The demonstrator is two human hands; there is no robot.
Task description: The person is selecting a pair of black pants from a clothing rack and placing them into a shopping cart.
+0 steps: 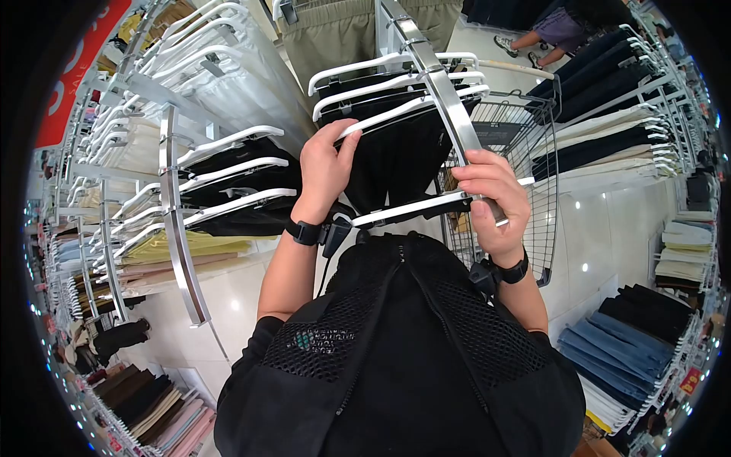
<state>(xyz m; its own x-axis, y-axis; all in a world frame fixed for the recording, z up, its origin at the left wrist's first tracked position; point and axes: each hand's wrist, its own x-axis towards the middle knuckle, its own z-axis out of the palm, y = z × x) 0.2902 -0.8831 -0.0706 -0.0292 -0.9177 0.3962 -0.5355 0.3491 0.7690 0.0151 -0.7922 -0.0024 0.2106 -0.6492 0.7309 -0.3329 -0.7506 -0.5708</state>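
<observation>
My left hand is closed on the left end of a white hanger that carries black trousers. The fingers of my right hand wrap over the front end of a silver metal rail, with the thumb below. Another white hanger, nearest my body, passes at that hand; its hook is hidden by the fingers. Further back on the same rail hang more white hangers with dark garments. Olive trousers hang behind them.
A wire shopping cart stands right of the rail. Left is a second rail with black garments, near white trousers. Folded jeans lie low at right. A person's legs show at the top right.
</observation>
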